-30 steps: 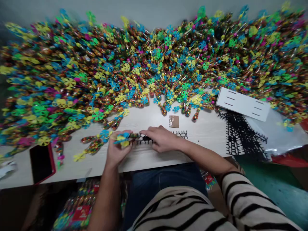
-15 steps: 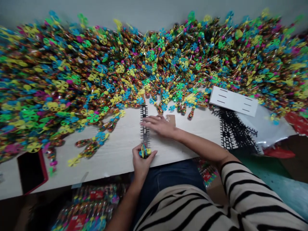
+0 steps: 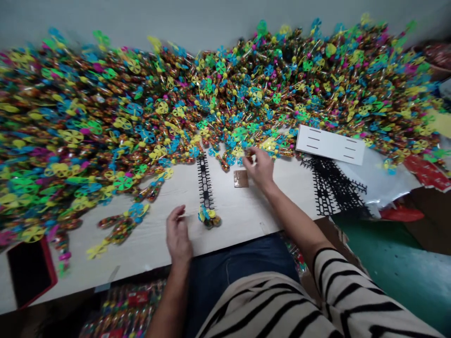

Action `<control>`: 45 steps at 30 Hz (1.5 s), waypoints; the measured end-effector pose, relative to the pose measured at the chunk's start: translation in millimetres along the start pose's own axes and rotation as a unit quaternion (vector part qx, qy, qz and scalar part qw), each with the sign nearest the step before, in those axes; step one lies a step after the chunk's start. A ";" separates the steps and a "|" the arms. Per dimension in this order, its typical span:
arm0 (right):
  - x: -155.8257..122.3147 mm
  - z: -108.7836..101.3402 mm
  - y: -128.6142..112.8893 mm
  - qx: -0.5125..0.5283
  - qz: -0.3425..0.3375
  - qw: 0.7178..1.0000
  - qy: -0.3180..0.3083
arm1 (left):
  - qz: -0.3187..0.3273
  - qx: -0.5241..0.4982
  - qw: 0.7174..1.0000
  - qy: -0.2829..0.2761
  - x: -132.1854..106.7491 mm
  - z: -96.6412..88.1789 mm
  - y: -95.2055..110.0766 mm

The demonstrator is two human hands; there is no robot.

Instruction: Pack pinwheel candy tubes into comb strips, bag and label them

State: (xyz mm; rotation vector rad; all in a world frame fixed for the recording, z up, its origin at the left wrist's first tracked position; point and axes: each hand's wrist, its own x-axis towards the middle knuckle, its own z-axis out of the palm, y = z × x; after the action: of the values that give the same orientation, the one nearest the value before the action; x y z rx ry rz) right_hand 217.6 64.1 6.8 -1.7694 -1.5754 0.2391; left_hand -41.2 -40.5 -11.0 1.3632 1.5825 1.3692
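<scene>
My left hand [image 3: 178,233] rests open above the white tabletop [image 3: 232,216], fingers apart, holding nothing. To its right lies a black plastic ladder-like strip [image 3: 205,180], running away from me. A small bunch of candy-filled tubes with pinwheels [image 3: 210,218] sits at the strip's near end. My right hand [image 3: 260,167] reaches the near edge of a huge heap of candy tubes with coloured pinwheels [image 3: 162,108]. Its fingers pinch together among the tubes, and whether they grip one is hidden.
A small brown square card [image 3: 241,179] lies just below my right hand. Further right are a white card with black marks [image 3: 330,144], a stack of black strips [image 3: 331,188] and a clear plastic sheet [image 3: 378,178]. A phone in a red case [image 3: 31,271] sits at the table's left.
My left hand has let go of the tube bunch, which now lies at the strip's near end. My right hand has moved off the strip, forward to the heap. The view has shifted slightly.
</scene>
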 end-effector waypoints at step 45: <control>-110.7 30.6 -18.1 0.295 -0.102 0.906 -0.285 | 0.074 0.076 0.972 -0.208 10.0 -9.7 -10.8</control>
State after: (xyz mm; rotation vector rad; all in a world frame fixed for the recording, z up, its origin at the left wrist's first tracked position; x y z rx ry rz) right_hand 160.4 -25.8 -39.7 -1.0916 -1.8064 1.0876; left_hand -56.0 -33.0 -17.2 1.7572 1.3442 0.9697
